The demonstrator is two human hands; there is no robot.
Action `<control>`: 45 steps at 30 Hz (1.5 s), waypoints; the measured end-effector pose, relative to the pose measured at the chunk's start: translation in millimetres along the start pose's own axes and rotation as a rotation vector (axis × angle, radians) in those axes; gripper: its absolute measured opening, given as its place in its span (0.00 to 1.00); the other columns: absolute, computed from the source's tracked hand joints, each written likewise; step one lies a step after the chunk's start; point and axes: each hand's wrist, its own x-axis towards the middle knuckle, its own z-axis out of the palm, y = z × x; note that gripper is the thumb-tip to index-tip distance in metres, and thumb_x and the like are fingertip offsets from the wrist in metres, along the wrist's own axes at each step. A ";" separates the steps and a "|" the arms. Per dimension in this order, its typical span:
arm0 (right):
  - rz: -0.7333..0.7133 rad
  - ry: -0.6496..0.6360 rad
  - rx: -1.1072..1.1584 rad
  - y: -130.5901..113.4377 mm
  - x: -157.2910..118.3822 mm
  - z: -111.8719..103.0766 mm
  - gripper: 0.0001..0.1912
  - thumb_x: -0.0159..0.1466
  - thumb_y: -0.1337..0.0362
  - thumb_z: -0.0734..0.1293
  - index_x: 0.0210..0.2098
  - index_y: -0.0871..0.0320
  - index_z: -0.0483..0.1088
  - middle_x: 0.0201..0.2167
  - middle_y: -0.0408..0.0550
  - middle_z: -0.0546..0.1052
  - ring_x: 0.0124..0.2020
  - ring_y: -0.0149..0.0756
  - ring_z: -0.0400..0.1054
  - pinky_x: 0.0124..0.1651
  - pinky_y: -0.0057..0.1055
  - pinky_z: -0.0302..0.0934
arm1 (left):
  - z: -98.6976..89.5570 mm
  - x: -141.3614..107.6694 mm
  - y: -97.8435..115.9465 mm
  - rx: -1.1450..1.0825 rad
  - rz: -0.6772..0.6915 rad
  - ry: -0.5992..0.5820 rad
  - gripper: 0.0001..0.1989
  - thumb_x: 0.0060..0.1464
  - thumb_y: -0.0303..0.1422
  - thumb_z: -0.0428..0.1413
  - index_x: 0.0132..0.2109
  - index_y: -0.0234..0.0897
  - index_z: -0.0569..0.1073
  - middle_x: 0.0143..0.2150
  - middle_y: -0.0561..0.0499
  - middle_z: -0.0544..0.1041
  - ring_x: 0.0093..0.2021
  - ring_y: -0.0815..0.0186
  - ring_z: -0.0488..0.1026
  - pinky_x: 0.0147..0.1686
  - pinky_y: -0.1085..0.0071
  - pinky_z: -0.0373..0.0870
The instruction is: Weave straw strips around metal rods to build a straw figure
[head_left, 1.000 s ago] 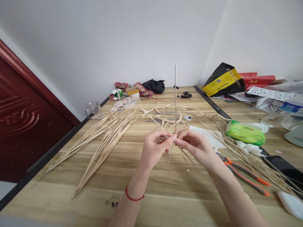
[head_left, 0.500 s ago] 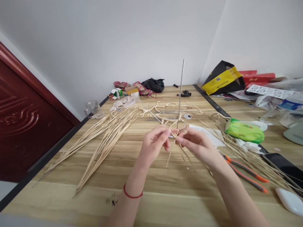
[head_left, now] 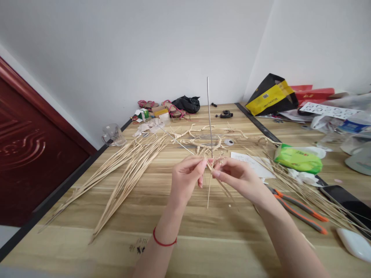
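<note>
Close together above the middle of the table, my left hand [head_left: 187, 175] and my right hand [head_left: 239, 177] both pinch a small piece of weaving made of thin pale strips [head_left: 223, 188]. Loose strip ends fan out below the fingers. A straight metal wire [head_left: 209, 112] rises upright from between my hands, and a second thin wire [head_left: 176, 139] slants away to the upper left. How the strips and wires join is hidden by my fingers. Just beyond my hands lie woven, branch-like pieces [head_left: 213, 144].
Two bundles of long strips [head_left: 127, 183] lie on the left, near a glass mug [head_left: 113, 134]. On the right are orange-handled pliers [head_left: 301, 212], more strips [head_left: 304, 189], a green tissue pack [head_left: 298, 159], a phone [head_left: 348, 204] and a white mouse [head_left: 354, 244]. A black-yellow bag [head_left: 271, 96] stands behind.
The upright wire has swung left and now stands nearly vertical. The slanting wire's far end has dropped lower. My hands have shifted slightly left, still gripping the strips.
</note>
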 end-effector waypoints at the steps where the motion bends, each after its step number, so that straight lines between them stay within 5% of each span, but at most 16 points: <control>1: -0.004 -0.005 0.002 0.8 0.1 -0.5 0.11 0.60 0.55 0.70 0.29 0.56 0.70 0.27 0.44 0.73 0.30 0.33 0.66 0.35 0.32 0.61 | 0.2 0.0 0.1 -0.011 -0.001 0.002 0.11 0.53 0.38 0.59 0.30 0.36 0.80 0.40 0.47 0.80 0.14 0.81 0.63 0.12 0.80 0.62; 10: -0.066 -0.022 0.018 9.1 0.8 -5.9 0.06 0.61 0.59 0.70 0.30 0.54 0.73 0.37 0.47 0.74 0.39 0.37 0.68 0.41 0.34 0.62 | 0.0 -0.6 4.5 -0.105 -0.085 -0.063 0.08 0.51 0.36 0.61 0.32 0.35 0.76 0.28 0.52 0.77 0.17 0.77 0.66 0.14 0.80 0.67; 17: -0.072 -0.017 -0.024 5.4 0.5 -6.5 0.09 0.61 0.57 0.70 0.28 0.55 0.72 0.32 0.46 0.72 0.33 0.35 0.65 0.36 0.32 0.60 | 0.2 -1.4 5.2 -0.094 -0.093 -0.071 0.09 0.52 0.38 0.61 0.35 0.35 0.76 0.30 0.51 0.78 0.17 0.77 0.66 0.14 0.80 0.66; 27: -0.059 -0.067 0.016 6.4 0.4 -3.7 0.06 0.62 0.60 0.69 0.32 0.55 0.70 0.35 0.46 0.72 0.38 0.35 0.66 0.41 0.34 0.60 | 1.1 -0.5 4.0 -0.094 -0.041 0.041 0.07 0.45 0.34 0.65 0.28 0.34 0.77 0.28 0.55 0.72 0.13 0.82 0.62 0.09 0.84 0.57; 34: -0.073 -0.074 0.021 7.7 0.3 -4.2 0.05 0.62 0.62 0.69 0.31 0.55 0.70 0.33 0.44 0.71 0.35 0.34 0.64 0.39 0.33 0.59 | 1.9 0.0 0.1 -0.105 -0.030 0.028 0.07 0.45 0.34 0.66 0.26 0.35 0.77 0.27 0.56 0.72 0.13 0.82 0.62 0.08 0.84 0.57; 45: -0.117 -0.058 -0.030 9.1 -2.0 -4.0 0.05 0.66 0.62 0.65 0.33 0.54 0.70 0.39 0.46 0.71 0.39 0.35 0.65 0.39 0.32 0.59 | 14.4 -6.4 -1.4 -0.051 -0.048 0.182 0.12 0.46 0.37 0.65 0.28 0.34 0.73 0.24 0.57 0.70 0.14 0.81 0.61 0.10 0.83 0.60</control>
